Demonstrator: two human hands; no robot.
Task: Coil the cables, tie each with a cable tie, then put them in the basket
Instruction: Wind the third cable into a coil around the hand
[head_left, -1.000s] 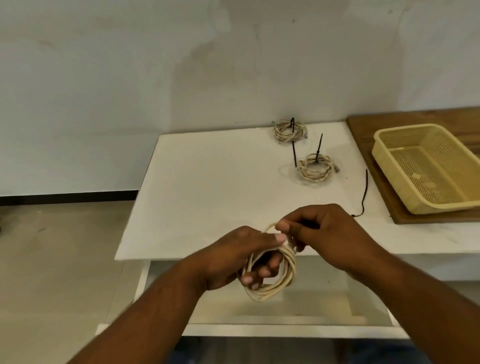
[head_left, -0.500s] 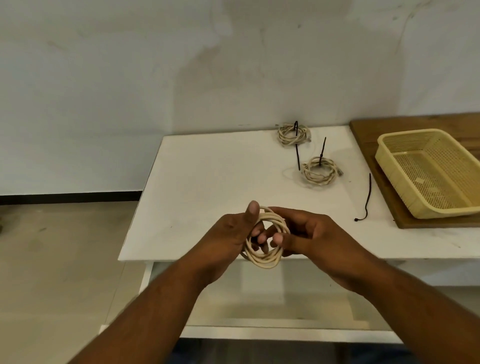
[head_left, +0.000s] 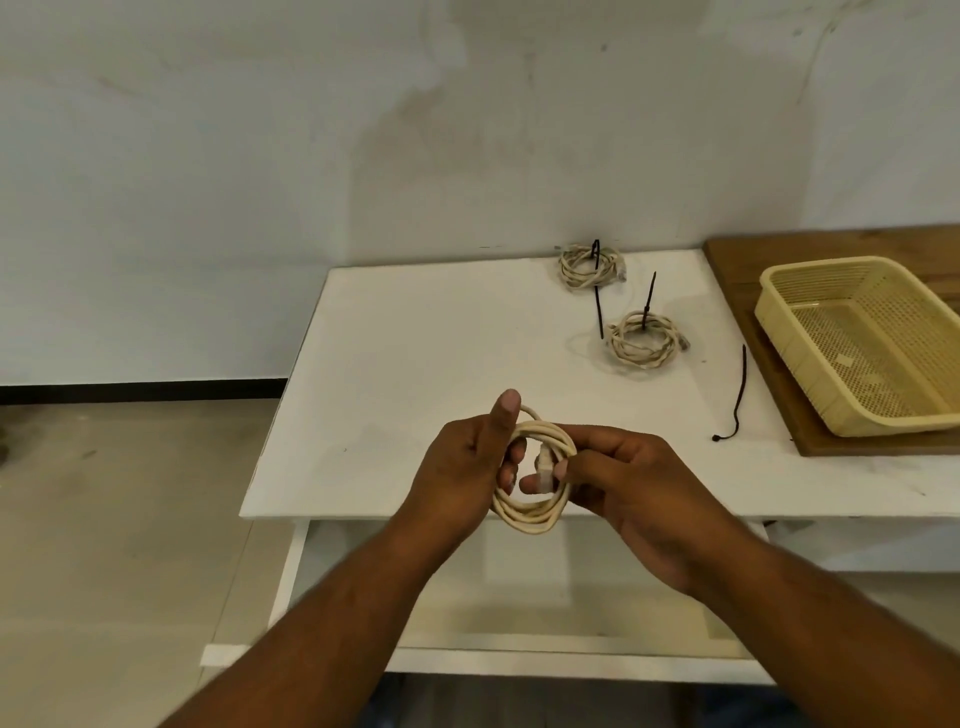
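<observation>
Both hands hold a cream coiled cable (head_left: 530, 512) above the front edge of the white table (head_left: 426, 364). My left hand (head_left: 462, 473) grips its left side, thumb up over the loops. My right hand (head_left: 628, 478) pinches the right side, near the cable's plug end inside the ring. Two more coiled cables, each bound with a black cable tie, lie at the back: one far (head_left: 589, 266), one nearer (head_left: 644, 339). A loose black cable tie (head_left: 736, 397) lies on the table right of my hands. The yellow mesh basket (head_left: 800, 353) stands empty on the right.
The basket rests on a brown wooden board (head_left: 737, 291) at the table's right side. A lower white shelf (head_left: 519, 660) shows beneath the tabletop. A pale wall runs behind, and bare floor lies to the left.
My hands have lifted the coil from below the table edge to above it. My right hand shifted from the coil's top to its right side, and the left thumb now points up.
</observation>
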